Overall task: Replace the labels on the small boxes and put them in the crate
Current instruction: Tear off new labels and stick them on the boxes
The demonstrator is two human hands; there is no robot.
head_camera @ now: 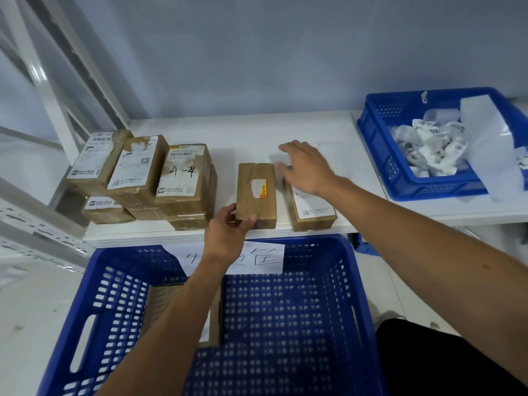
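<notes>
My left hand (228, 228) holds the small box (257, 192) by its near end; it points away from me. My right hand (307, 167) is open, just beside it.

Cool, even, fairly bright light casts soft shadows beside the boxes (183, 178). Frame edges bow. The right hand (307, 167) blurs slightly.

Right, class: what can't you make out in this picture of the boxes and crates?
Head view only:
Brown box in the large crate: mostly hidden by the left forearm.
Labelled box: far end covered by the right hand.
Label print: too small.
Small crate: cut by right edge.
</notes>
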